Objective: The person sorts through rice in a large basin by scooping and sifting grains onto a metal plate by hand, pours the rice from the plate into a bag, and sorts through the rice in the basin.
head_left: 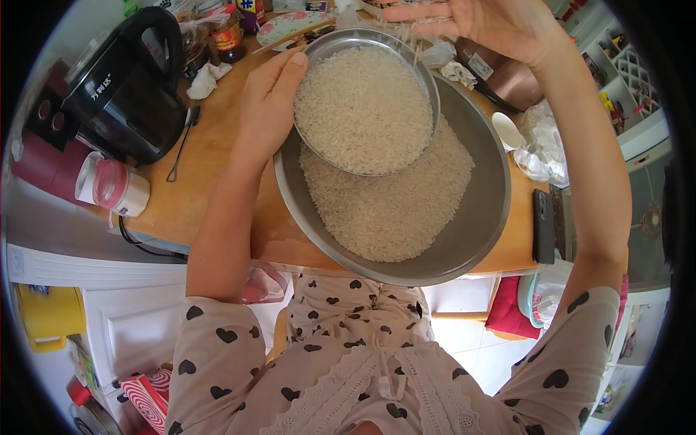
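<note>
My left hand (272,101) grips the left rim of a round, shallow metal dish (433,94), thumb on top. White rice (362,109) fills the dish, which is held over a large metal basin (486,210). More rice (399,210) is heaped in the basin, partly hidden under the dish. Past the dish's far right edge is my right hand (500,29), its fingers stretched out to the left and holding nothing I can make out. Some pale blurred specks show near those fingertips.
A black electric kettle (130,94) stands at the left, beside a long-handled utensil (183,143) and a pink-and-white jar (119,187). A sauce jar (227,36) is at the back. On the right are a white cup (506,132), plastic bags (540,145) and a phone (543,226).
</note>
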{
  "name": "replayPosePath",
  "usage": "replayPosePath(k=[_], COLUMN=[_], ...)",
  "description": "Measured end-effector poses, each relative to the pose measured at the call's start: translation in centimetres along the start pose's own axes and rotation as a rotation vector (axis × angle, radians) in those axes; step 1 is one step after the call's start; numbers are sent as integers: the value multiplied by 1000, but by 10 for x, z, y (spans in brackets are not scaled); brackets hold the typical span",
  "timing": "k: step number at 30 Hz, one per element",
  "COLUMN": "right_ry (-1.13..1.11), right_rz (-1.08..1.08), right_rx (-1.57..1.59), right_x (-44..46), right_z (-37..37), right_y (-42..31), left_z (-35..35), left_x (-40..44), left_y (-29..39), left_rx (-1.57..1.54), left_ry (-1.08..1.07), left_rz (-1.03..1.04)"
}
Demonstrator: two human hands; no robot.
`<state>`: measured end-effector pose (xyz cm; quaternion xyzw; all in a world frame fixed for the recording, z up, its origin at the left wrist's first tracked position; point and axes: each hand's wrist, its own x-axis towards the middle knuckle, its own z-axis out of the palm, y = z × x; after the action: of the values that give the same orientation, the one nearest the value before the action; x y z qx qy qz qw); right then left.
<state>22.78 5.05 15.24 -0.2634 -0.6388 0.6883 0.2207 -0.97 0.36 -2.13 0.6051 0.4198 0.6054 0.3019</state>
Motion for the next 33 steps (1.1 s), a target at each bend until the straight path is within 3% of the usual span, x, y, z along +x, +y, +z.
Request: replayPosePath(k=[4,6,9,15,17,20,23,24,27,30,33], right_ry=[-26,-104,-23,-228,-91,-70,-340,-415,-148,3,51], right_rz=[-44,-38,21,400,493,216,393,433,322,452,437], right_rx=[-27,-116,-380,-1015,-1217,-1247,-1040,-829,-1071,-1274,-1332], right_x=[-16,-26,-45,-71,-77,-89,-87,-84,-82,-80,-84], right_z=[-14,-26,-19,-14,7,16,51,49,39,24,36], right_y=[-1,1,16,81,98,146,132,130,126,141,149], left_z=[1,2,1,1,2,4,4,3,3,5,2], left_x=[0,0,1,1,1,1,-1,-1,0,0,2], left_y=[0,-1,-3,-1,-1,-3,2,1,-1,-1,-3], left_rx=[-9,-20,-18,-14,-15,-29,-25,-35,-66,-77,-41], left_ry=[6,12,4,-13,6,24,20,9,-6,-2,-14], left_rz=[6,22,42,43,48,53,18,24,38,40,50])
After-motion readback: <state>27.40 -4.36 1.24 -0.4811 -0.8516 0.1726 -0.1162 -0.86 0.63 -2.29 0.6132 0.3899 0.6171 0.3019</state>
